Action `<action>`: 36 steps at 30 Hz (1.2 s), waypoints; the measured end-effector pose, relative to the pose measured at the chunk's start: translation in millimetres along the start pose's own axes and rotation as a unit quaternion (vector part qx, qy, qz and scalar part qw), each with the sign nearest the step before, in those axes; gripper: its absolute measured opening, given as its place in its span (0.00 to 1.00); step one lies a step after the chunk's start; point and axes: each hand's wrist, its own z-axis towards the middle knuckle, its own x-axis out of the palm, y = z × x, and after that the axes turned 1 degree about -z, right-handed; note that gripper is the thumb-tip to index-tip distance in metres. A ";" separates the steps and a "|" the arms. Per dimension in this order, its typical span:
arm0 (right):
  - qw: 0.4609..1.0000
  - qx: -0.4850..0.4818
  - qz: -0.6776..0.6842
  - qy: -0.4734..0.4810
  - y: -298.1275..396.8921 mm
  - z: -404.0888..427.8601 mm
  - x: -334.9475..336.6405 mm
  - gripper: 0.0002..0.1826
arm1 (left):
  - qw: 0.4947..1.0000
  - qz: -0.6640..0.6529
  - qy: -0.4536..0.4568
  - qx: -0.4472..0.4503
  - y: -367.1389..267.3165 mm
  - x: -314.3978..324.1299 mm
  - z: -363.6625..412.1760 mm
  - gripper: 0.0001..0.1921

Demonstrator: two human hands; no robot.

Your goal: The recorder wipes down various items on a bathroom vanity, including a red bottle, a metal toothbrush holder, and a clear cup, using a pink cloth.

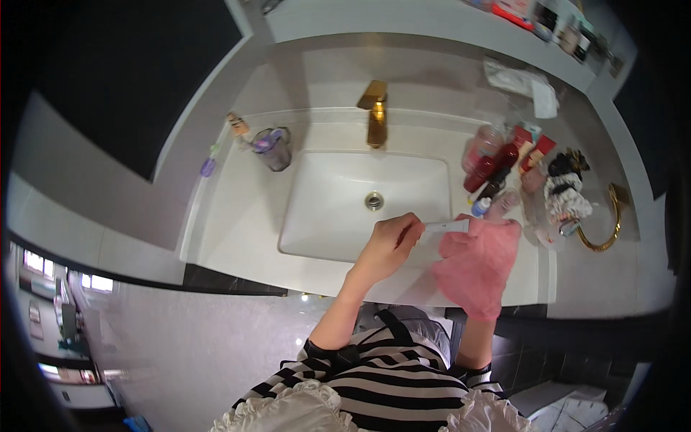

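Over the right front edge of the sink, my left hand (pixel 393 244) grips one end of a small white tube (pixel 447 226) with print on it. A loose pink glove (pixel 478 262) covers my right hand (pixel 480 270) down to the wrist. The tube's far end meets the upper part of the glove. Whether the gloved fingers close on it I cannot tell, as the glove hides them. Below both hands lie the white rectangular basin (pixel 329 216) and the pale countertop (pixel 237 221).
A gold faucet (pixel 377 121) stands behind the basin. At right are a pink bottle (pixel 486 143), red bottles (pixel 479 174), a blue bottle with a white cap (pixel 480 207), scrunchies (pixel 567 194) and a gold towel ring (pixel 614 232). A purple cup (pixel 274 151) stands left.
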 end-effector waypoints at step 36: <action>0.986 0.016 -0.151 0.065 -1.0 -14.4 0.9 0.07 | 0.774 0.497 -0.238 -0.313 235.2 -197.7 -4.3 0.18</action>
